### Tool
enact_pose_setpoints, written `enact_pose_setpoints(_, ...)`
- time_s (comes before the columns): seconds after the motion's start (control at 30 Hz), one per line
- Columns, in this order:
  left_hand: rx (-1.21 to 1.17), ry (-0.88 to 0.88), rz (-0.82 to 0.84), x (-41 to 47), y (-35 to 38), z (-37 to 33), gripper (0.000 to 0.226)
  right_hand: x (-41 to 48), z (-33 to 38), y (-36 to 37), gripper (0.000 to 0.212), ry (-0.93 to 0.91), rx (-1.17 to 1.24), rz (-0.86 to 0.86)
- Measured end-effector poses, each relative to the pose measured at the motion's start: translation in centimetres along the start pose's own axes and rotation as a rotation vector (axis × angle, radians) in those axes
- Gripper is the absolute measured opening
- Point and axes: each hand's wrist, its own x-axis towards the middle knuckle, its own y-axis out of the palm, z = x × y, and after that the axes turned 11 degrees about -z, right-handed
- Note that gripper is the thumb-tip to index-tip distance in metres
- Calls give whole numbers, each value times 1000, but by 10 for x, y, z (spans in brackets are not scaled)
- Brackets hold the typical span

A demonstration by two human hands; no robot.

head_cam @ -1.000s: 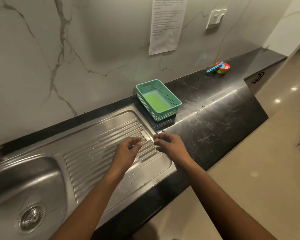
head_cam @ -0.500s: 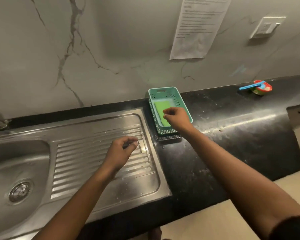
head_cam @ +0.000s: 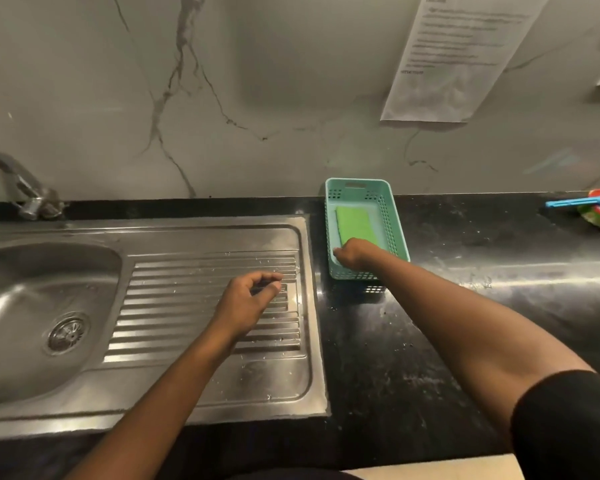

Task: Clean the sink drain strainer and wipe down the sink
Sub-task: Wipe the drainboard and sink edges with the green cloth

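Barely begun, I'd judge: the right hand [head_cam: 355, 252] is down in the teal basket [head_cam: 394, 225], fingers curled at the near end of the green scrub pad [head_cam: 355, 223], though I cannot tell if they have gripped it. The left hand [head_cam: 248, 301] hovers with fingertips pinched over the wet ribbed drainboard [head_cam: 187, 306]. The drain strainer [head_cam: 68, 332] sits unlifted in the steel sink [head_cam: 21, 278], well left of those fingers, set into a black counter [head_cam: 465, 271] below a marble wall.

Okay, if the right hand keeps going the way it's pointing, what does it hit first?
Probably the green scrub pad in the teal basket. The right hand is already inside the basket; whether it touches the pad yet is unclear.
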Motion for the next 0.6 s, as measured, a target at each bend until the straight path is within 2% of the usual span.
enact_pose_setpoints(0.13,-5,-26,-38,3,-6,4,18,5,-5,-7,48,4,27,-106)
enact_pose_setpoints(0.27,-14,-31,-55,4,-14,7,18,-2,-13,-28,21,22,249,-398)
enact_pose_setpoints(0.33,-15,-38,-64,5,-18,8,19,-11,-13,-42,17,22,394,-546)
enact_pose_setpoints(0.47,-25,-50,-90,6,-26,11,20,-28,-1,-66,19,-72,564,-755)
enact_pose_setpoints(0.6,-31,-63,-123,3,-35,17,22,-44,34,-63,46,-407,489,-807)
